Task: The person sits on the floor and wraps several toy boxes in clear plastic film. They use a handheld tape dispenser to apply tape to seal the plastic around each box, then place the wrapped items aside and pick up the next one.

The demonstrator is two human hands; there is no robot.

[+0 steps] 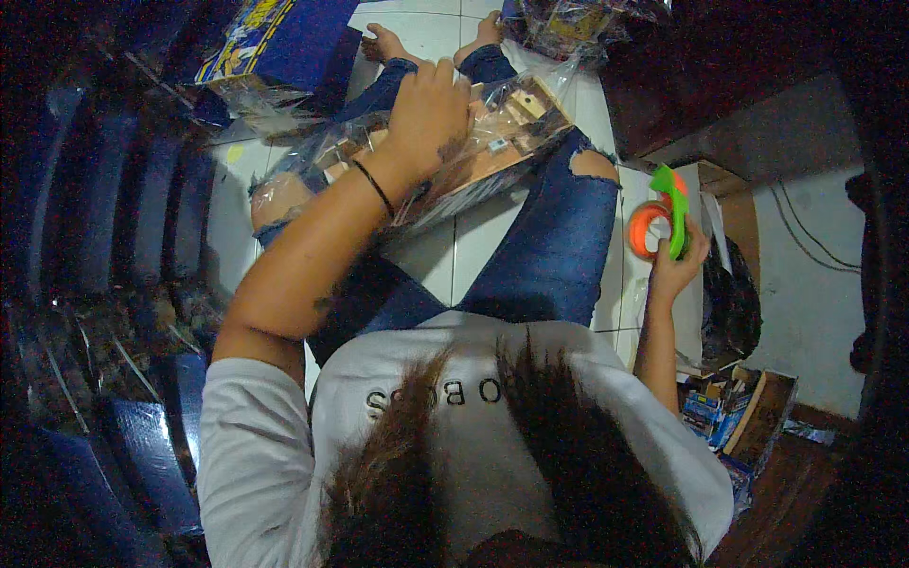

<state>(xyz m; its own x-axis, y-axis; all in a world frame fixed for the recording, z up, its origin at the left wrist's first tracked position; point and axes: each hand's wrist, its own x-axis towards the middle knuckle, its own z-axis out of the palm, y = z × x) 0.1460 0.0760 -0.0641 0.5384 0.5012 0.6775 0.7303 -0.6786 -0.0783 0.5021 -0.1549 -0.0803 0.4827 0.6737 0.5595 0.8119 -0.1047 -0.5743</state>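
Across my thighs lies a shallow tray of wooden pieces (497,161), wrapped in loose clear plastic. My left hand (428,118) rests on top of it, its fingers bent over the far edge and gripping there; the fingertips are hidden. A dark band circles the left wrist. Out to the right, my right hand (686,251) grips a green tape dispenser (678,213) carrying an orange-rimmed roll of tape (650,229). That dispenser is held apart from the wrapped tray, beyond my right knee.
A blue and yellow box (294,47) with plastic around it stands at the far left. More plastic-wrapped goods (568,24) lie beyond my feet. On the right are a black bag (734,303) and a wooden box of small blue packages (715,412). Shiny wrapped stacks (142,426) line the left.
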